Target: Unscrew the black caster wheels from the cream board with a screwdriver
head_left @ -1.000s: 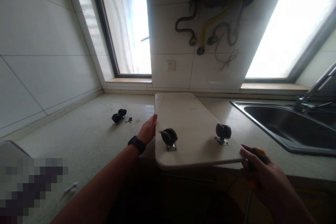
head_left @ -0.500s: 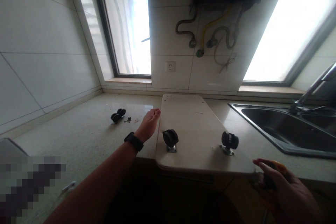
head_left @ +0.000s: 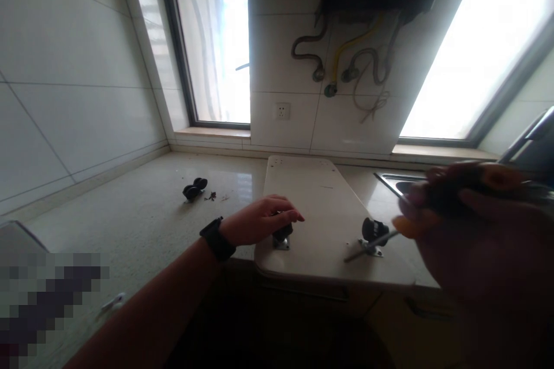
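Observation:
A cream board [head_left: 320, 207] lies on the countertop [head_left: 142, 225], its near end over the counter's edge. Two black caster wheels are fixed to it. My left hand [head_left: 264, 220], with a black watch on the wrist, rests curled over the left caster [head_left: 282, 235]. My right hand [head_left: 476, 236] is raised close to the camera and blurred, closed around an orange-and-black screwdriver [head_left: 433, 202]. The screwdriver's metal shaft [head_left: 367, 247] points down-left toward the right caster [head_left: 373, 232].
A loose black caster [head_left: 194, 189] and small screws [head_left: 213, 196] lie on the counter at the left. A steel sink [head_left: 402, 183] with a tap sits at the right. Tiled walls, a wall socket [head_left: 283, 110], hoses and two windows stand behind.
My left hand moved from the board's left edge onto the left caster. My right hand rose from the board's near right corner, bringing the screwdriver up toward the right caster.

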### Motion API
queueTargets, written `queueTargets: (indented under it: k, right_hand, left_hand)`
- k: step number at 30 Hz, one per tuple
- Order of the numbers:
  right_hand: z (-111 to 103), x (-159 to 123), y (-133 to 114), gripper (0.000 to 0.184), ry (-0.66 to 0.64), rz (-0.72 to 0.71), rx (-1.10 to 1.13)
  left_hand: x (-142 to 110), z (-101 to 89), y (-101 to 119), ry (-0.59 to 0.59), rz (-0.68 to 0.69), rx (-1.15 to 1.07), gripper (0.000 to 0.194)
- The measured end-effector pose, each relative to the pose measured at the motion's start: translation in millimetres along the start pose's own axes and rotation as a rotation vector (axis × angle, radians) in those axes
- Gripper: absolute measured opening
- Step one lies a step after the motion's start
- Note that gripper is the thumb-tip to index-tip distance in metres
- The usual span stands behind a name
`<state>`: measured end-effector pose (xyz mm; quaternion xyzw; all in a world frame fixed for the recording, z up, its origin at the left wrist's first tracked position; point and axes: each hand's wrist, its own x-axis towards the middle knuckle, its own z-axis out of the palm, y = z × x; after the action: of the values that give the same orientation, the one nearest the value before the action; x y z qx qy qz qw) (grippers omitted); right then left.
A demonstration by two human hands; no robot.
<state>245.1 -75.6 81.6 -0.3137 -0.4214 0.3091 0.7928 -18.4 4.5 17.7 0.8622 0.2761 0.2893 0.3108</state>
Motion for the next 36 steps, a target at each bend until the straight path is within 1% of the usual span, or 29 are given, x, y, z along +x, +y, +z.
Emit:
queueTargets:
  k: [1,2,4,6,8,10,14,18,22,29,33,36]
  right_hand:
    - [17.2,0.5,3.8,0.018,-0.062,0.026,0.063]
    - [32.2,1.9,9.7,0.018,-0.104,0.016,0.086]
    - [54.6,6.4,25.9,0.020,-0.205,-0.003,0.103]
    - [68.1,11.3,44.3,0.021,-0.310,-0.025,0.111]
    - [76.1,13.9,60.6,0.021,-0.398,-0.002,0.113]
    - [81.6,13.7,72.6,0.021,-0.447,0.042,0.117]
    - [90.3,9.8,84.8,0.019,-0.456,0.083,0.141]
    - [99.7,8.6,90.6,0.019,-0.431,0.081,0.138]
    - [111.4,9.0,95.9,0.021,-0.427,0.054,0.102]
    - [128.6,8.5,105.1,0.023,-0.460,-0.009,0.039]
    - [138.5,16.2,119.1,0.023,-0.504,-0.059,0.010]
    - [146.1,27.1,132.5,0.023,-0.541,-0.066,-0.010]
  left_hand:
    - [-0.1,0.0,-0.7,0.013,-0.003,0.006,0.040]
    - [-0.1,0.0,-0.9,0.019,-0.011,0.011,0.039]
    - [0.0,0.1,0.0,0.024,-0.024,0.035,0.036]
    - [0.3,0.3,1.2,0.033,-0.035,0.062,0.034]
    - [0.6,0.4,1.4,0.036,-0.050,0.076,0.034]
    - [0.6,0.3,0.9,0.037,-0.056,0.088,0.036]
    - [-0.6,0.5,0.8,0.028,-0.034,0.083,0.033]
    - [-1.4,1.9,1.2,0.026,-0.007,0.093,0.022]
    - [-0.2,1.8,-1.7,0.032,-0.009,0.068,0.019]
    - [0.6,-5.4,-14.0,0.121,0.010,0.126,0.012]
    - [3.7,-15.2,-27.6,0.203,-0.011,0.200,0.012]
    - [8.8,-22.6,-40.4,0.242,-0.043,0.203,0.014]
